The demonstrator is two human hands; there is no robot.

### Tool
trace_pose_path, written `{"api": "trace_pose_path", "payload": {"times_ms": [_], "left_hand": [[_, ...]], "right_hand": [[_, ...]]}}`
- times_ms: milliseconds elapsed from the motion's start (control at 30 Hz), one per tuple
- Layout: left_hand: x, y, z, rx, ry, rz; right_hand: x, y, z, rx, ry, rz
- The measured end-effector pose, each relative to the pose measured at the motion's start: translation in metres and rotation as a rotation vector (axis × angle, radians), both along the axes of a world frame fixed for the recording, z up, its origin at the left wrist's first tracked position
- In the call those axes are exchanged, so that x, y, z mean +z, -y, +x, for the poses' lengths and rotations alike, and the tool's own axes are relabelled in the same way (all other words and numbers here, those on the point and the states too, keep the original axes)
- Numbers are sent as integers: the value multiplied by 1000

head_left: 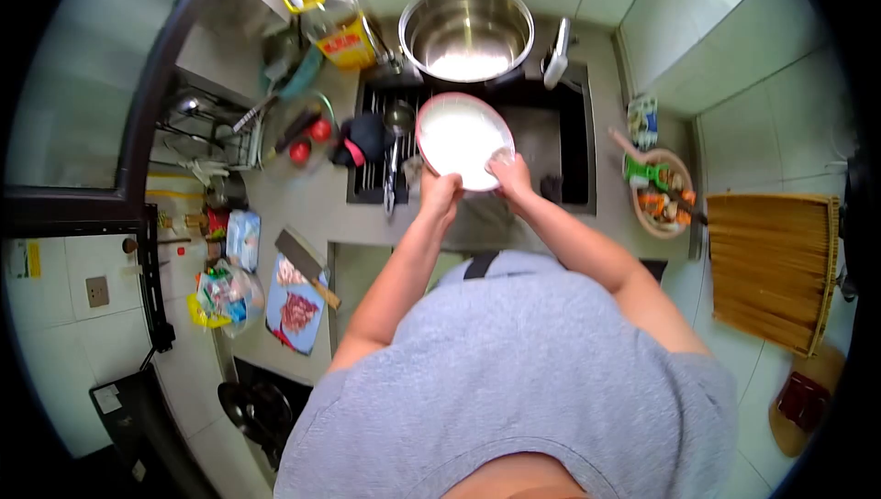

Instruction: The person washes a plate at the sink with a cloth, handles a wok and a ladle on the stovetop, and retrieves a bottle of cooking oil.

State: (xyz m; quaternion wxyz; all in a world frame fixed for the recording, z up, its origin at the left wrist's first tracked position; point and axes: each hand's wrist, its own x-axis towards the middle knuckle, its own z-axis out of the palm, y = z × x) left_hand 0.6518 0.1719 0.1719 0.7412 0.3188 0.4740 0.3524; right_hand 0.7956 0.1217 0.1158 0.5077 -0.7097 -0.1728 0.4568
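Note:
A round white bowl with a pink rim (459, 127) is tilted over the black-edged sink (592, 146). My left hand (440, 191) grips its near left rim, thumb on top and the other fingers hidden underneath. At the near right rim, my right hand (510, 174) is closed on the bowl, its fingertips reaching over the inner face; whether they also pinch something pale there, I cannot make out. Left of the bowl, a metal ladle (392, 169) lies on the drain rack, beside a dark cloth with a pink patch (365, 139).
A large steel pot (466, 33) stands behind the sink near the faucet (556, 54). To the left are an oil bottle (344, 40), tomatoes (301, 149) and a cleaver (301, 254) by cut meat on a blue board (317, 329). A scrap-filled basin (674, 224) sits right.

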Motion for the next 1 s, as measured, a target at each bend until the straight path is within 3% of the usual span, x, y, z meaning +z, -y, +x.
{"api": "trace_pose_path", "payload": {"times_ms": [33, 67, 100, 167, 200, 233, 267, 333, 367, 433, 533, 633, 700, 767, 800, 833, 900, 933, 967, 1000], "left_hand": [[-30, 9, 11, 116, -10, 42], [-33, 13, 19, 190, -193, 134], [-32, 8, 12, 81, -179, 74], [-17, -2, -6, -96, -111, 69], [-8, -10, -17, -192, -123, 10], [0, -15, -30, -287, -137, -54], [6, -18, -40, -370, -130, -59], [-5, -23, -51, -465, -119, -142], [-8, -22, -52, -494, -123, -187], [-5, -16, -46, -451, -97, -239], [-6, -10, -37, -365, -32, -290], [-7, -10, -32, -310, 40, -272], [-5, -7, -28, -353, 29, -229], [3, -4, -20, -383, 8, -274], [-8, -7, -22, -361, 47, -269], [-17, -16, -23, -351, 87, -253], [-18, -19, -28, -282, 124, -197], [-12, -20, -27, -252, 84, -195], [-8, -21, -28, -303, 99, -143], [-5, -20, -27, -316, 28, -180]], "right_hand": [[-7, 6, -10, 44, -208, 41], [-3, 9, -21, -36, -323, 15], [4, 11, -29, -120, -440, -7], [2, 13, 1, 126, -281, -132], [-7, 7, 26, 317, -73, -155], [-50, -1, 42, 197, -83, 64], [-45, -12, 65, 380, 370, -60], [-14, -31, 82, 558, 667, -67], [22, -34, 73, 545, 721, -104], [22, -46, 64, 520, 916, 174], [30, -24, 36, 607, 996, 255], [12, 17, -1, 723, 1090, 142], [12, 9, -7, 759, 1035, 50], [14, -5, -13, 731, 1062, 295], [19, -7, -19, 717, 900, 458], [30, -3, -11, 709, 908, 462], [47, 27, 14, 1071, 443, 482], [29, 30, 26, 944, 386, 493], [35, 25, 30, 566, -316, 227], [25, 15, 39, 671, 269, 304]]}}
